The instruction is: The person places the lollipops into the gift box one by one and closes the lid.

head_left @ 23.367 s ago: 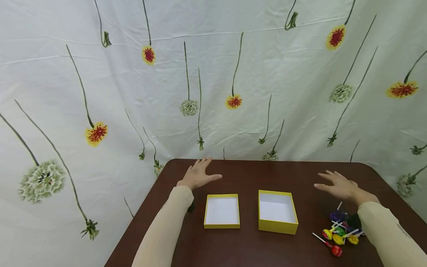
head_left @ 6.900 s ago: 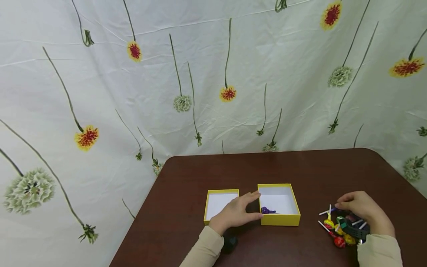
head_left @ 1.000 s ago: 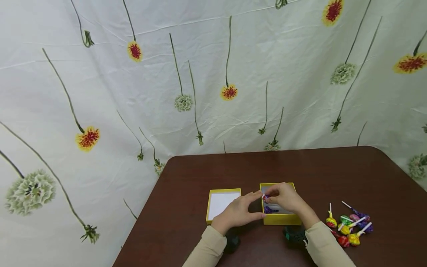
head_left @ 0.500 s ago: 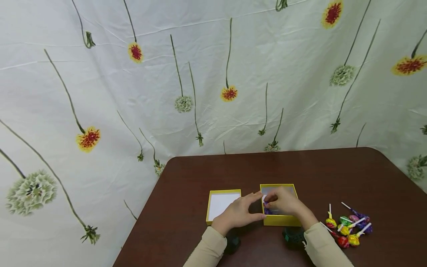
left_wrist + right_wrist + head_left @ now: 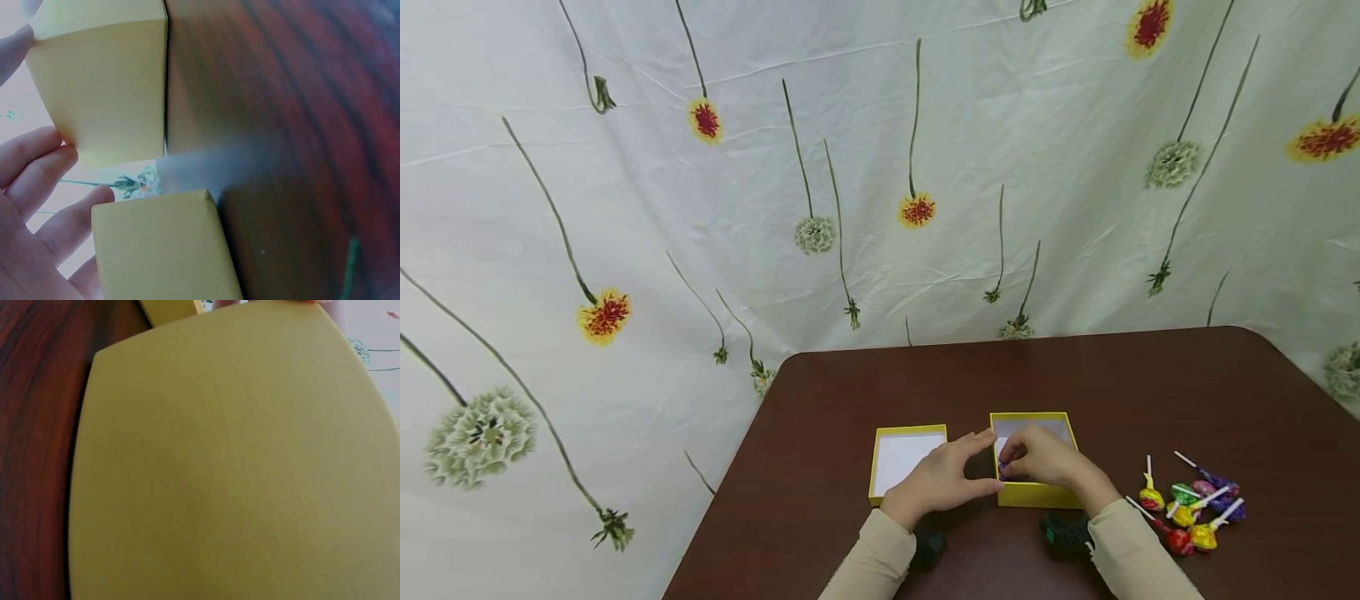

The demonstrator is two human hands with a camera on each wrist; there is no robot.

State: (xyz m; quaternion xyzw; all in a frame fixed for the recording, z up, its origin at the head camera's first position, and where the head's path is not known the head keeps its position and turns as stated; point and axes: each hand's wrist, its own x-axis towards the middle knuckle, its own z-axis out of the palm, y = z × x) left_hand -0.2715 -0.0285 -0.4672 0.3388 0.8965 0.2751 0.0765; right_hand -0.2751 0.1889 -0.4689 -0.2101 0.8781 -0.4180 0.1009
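My right hand reaches down into the yellow box with thumb and fingers bent together at a purple-wrapped lollipop, largely covered by the fingers. My left hand lies along the left side of that box, fingers spread, thumb near its front corner. In the left wrist view, fingertips touch the edge of the yellow box. The box wall fills most of the right wrist view, hiding nearly all of the right hand.
A shallow yellow lid with a white inside lies left of the box. To the right is a loose pile of lollipops in yellow, red, green and purple wrappers. A flower-print cloth hangs behind the brown table.
Over the last second my right hand has lowered a lollipop deeper into the box. The left hand stays beside it. Earlier, the right hand was at the pile and the box held fewer lollipops.
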